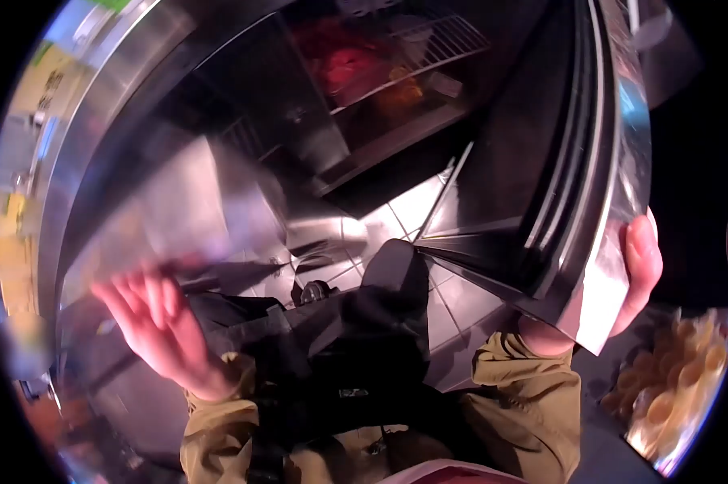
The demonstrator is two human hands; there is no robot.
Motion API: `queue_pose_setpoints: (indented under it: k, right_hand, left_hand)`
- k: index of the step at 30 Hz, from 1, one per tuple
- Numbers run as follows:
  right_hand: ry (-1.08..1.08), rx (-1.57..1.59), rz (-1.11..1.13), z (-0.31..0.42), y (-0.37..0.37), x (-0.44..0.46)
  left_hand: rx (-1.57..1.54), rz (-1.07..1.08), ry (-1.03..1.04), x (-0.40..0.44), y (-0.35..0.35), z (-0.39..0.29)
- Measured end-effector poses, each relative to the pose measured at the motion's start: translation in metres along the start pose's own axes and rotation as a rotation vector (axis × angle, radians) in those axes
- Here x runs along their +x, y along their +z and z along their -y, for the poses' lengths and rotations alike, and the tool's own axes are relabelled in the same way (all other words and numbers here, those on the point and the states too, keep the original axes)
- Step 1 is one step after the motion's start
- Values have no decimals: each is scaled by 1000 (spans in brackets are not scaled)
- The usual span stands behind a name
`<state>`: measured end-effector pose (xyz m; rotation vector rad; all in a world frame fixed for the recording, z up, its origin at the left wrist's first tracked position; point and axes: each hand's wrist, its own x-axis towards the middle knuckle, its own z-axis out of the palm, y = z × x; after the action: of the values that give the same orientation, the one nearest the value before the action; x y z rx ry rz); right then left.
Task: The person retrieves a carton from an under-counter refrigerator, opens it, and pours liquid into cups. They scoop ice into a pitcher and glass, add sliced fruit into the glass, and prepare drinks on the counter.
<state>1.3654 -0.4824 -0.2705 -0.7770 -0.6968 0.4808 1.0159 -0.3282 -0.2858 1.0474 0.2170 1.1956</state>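
Note:
My right hand wraps its fingers round the outer edge of an open fridge door. The door has a shiny metal face and dark gasket strips along its inner side. My left hand is held up at the left with its fingers stretched out, somewhat blurred, and nothing shows in it. Beside it stands a blurred, pale metal panel; whether the fingertips touch it I cannot tell. The dark fridge compartment holds a wire shelf, a red item and an orange item.
A metal counter edge curves along the left, with blurred boxes on it. Pale floor tiles show below the door. At the lower right is a cluster of tan, cup-like rounds in shiny wrap.

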Motion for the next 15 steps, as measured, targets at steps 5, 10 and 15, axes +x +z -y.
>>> queue_pose_setpoints:
  k: [5,10,15]
  right_hand:
    - [-952,-1263,-206,-25,-6,-13]
    - [-666,-1046,-340,-17,15,-22]
    - [-587,-1075,-391,-3,14,-37]
  left_hand:
    - [101,-580,28,-85,30,-18]
    - [110,-580,94,-92,65,2]
    - [102,-469,182,-87,55,13]
